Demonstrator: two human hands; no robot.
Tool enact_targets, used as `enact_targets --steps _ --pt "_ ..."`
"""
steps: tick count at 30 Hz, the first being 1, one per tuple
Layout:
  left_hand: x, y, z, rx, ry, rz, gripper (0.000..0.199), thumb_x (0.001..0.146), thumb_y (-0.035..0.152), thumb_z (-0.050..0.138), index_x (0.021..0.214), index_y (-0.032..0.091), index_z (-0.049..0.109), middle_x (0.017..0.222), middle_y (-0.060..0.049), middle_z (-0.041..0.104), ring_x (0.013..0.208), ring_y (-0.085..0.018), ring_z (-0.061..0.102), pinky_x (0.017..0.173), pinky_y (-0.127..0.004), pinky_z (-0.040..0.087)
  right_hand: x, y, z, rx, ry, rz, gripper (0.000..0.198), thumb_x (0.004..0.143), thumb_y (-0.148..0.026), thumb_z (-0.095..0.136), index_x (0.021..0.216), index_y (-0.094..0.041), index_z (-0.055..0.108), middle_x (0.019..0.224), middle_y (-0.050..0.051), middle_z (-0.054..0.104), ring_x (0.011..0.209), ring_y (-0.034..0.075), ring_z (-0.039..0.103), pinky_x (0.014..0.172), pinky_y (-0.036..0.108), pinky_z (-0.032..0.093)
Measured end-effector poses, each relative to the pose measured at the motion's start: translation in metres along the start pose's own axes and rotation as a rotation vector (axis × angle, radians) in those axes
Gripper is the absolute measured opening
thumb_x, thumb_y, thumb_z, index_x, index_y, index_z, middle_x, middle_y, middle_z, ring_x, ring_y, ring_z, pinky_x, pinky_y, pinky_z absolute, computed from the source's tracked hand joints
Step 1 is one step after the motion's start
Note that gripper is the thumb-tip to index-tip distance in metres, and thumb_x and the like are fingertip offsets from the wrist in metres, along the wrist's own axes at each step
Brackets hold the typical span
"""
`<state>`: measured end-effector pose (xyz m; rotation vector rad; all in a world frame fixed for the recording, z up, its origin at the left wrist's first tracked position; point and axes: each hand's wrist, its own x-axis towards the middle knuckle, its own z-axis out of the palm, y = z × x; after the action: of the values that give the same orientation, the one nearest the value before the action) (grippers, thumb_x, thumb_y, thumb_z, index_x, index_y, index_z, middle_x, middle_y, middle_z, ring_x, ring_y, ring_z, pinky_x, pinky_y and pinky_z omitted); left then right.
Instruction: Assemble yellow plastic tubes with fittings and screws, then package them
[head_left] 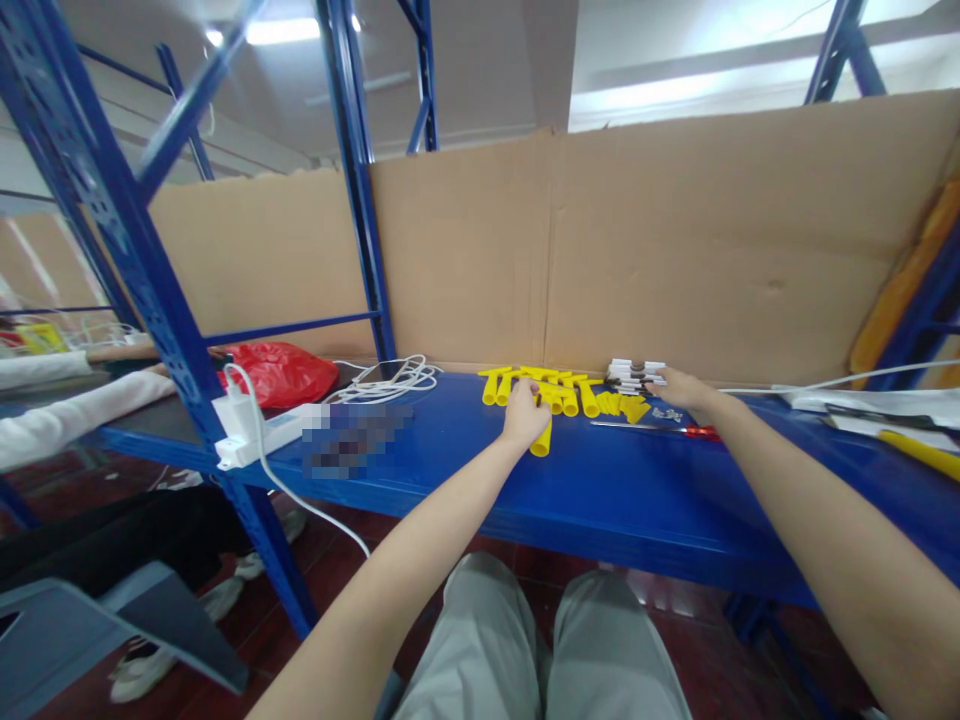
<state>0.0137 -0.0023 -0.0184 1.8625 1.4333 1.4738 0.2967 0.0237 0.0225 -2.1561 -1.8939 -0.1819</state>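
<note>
My left hand (pixel 526 418) is closed over the row of yellow plastic pieces, with its fingers bent. One yellow tube-ended piece (pixel 541 443) sticks out below it, and a small dark spot shows by the fingertips. More yellow T-shaped pieces (pixel 589 400) lie side by side around that hand. To the right are small flat yellow pieces (pixel 634 409). My right hand (pixel 679 389) has its fingers on a cluster of white and black parts (pixel 631 376); its fingertips are partly hidden there. A screwdriver (pixel 697 432) with a red handle lies just below it.
A blue shelf table (pixel 637 510) carries everything, backed by a cardboard wall (pixel 712 250). At left are a white power strip (pixel 281 428), coiled white cable (pixel 397 378) and a red bag (pixel 281 375). A blue post (pixel 150 260) stands there; another person's sleeve (pixel 90 415) shows beyond.
</note>
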Motion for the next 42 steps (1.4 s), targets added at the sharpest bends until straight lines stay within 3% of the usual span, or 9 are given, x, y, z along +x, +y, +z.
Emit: enact_targets --steps 4,15,23,30,38,42 --pt "-0.001 -0.002 0.002 0.020 -0.017 0.019 0.026 0.071 0.000 0.059 0.081 0.021 0.048 0.092 -0.004 0.061 0.098 -0.020 0.060 0.094 -0.034 0.045 0.010 -0.004 0.004 0.025 0.006 0.197 0.057 0.093 -0.035 0.043 0.143 -0.007 0.046 0.143 0.023 0.052 0.131 0.035 0.050 0.102 0.048 0.044" --pt "0.002 -0.003 0.005 -0.044 -0.005 0.009 0.025 0.073 0.001 0.058 0.084 0.021 0.049 0.098 -0.006 0.062 0.103 -0.020 0.060 0.098 -0.034 0.044 0.029 -0.006 0.006 0.147 0.150 0.348 0.052 0.091 -0.041 0.040 0.135 -0.019 0.057 0.136 0.020 0.056 0.126 0.039 0.049 0.098 0.058 0.041" --pt "0.001 0.000 0.005 -0.057 -0.025 -0.085 0.024 0.073 0.001 0.058 0.083 0.021 0.049 0.099 -0.006 0.063 0.101 -0.019 0.061 0.096 -0.032 0.045 0.043 -0.013 0.007 0.314 0.195 0.547 0.057 0.087 -0.052 0.053 0.124 -0.010 0.063 0.125 0.027 0.061 0.121 0.042 0.053 0.098 0.057 0.040" --pt "-0.001 0.000 0.009 -0.111 -0.020 -0.165 0.023 0.074 0.003 0.058 0.087 0.020 0.051 0.102 -0.007 0.065 0.102 -0.020 0.062 0.095 -0.032 0.046 0.048 -0.017 0.003 0.388 0.177 0.597 0.063 0.082 -0.053 0.062 0.128 -0.009 0.059 0.131 0.030 0.058 0.125 0.042 0.051 0.101 0.056 0.038" --pt "0.001 0.001 0.006 -0.136 -0.039 -0.237 0.024 0.075 0.003 0.058 0.085 0.021 0.047 0.105 -0.007 0.065 0.103 -0.020 0.061 0.095 -0.031 0.046 0.043 -0.026 0.005 0.398 0.153 0.630 0.058 0.084 -0.042 0.064 0.129 -0.006 0.057 0.133 0.031 0.056 0.126 0.040 0.051 0.105 0.055 0.033" --pt "0.001 0.002 0.005 -0.151 -0.024 -0.247 0.025 0.073 0.002 0.058 0.082 0.022 0.046 0.101 -0.006 0.065 0.101 -0.019 0.062 0.095 -0.031 0.045 0.044 -0.026 0.009 0.392 0.165 0.649 0.056 0.080 -0.034 0.067 0.130 -0.012 0.057 0.133 0.026 0.057 0.126 0.038 0.052 0.105 0.056 0.033"
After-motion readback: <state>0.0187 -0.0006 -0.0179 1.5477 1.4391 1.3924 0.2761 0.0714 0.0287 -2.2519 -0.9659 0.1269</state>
